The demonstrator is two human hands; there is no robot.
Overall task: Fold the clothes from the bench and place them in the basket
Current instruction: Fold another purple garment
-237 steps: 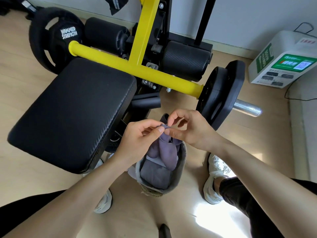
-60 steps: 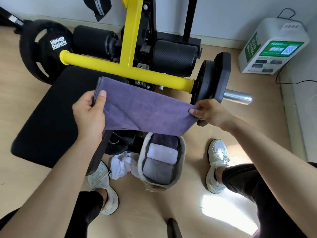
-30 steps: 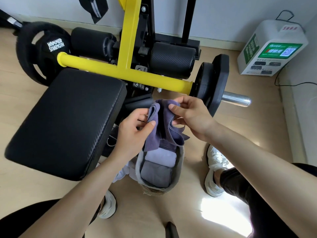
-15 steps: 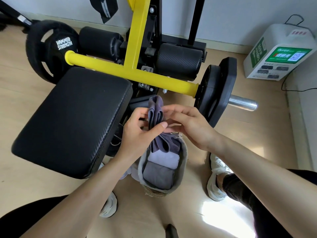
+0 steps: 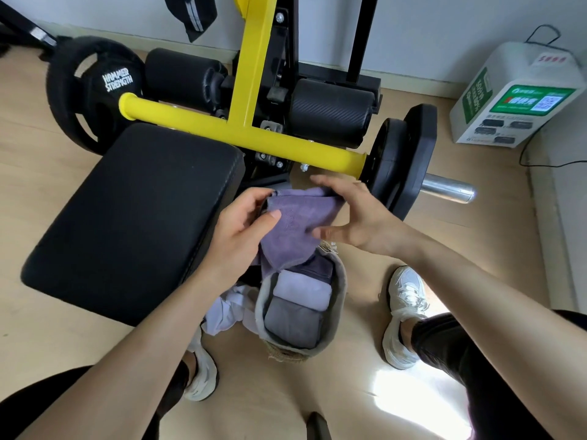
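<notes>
While the thumb of the left hand (image 5: 239, 238) lies flat on top of the purple cloth (image 5: 297, 217) and its fingers curl underneath, gripping the left side, the right hand (image 5: 360, 214) is spread wide, its fingers nearly straight along the cloth's far right edge and its thumb touching the near edge. I cannot tell whether that hand actually grasps the fabric. The cloth is bunched into a thick, partly folded wad between the two hands, held in the air, and one corner droops to the far left rim of the grey basket (image 5: 340, 282). That basket stands on the wooden floor just near the hands, and three folded pieces sit packed inside it in a row: a dark purple one (image 5: 317, 268) farthest, a pale lilac one (image 5: 301, 293) in the middle, a grey one (image 5: 292, 322) nearest. A crumpled white garment (image 5: 225, 309) lies on the floor against the basket's left side. Left of all this is the black bench pad (image 5: 136, 217), with the yellow bar (image 5: 254, 139) crossing beyond it.
</notes>
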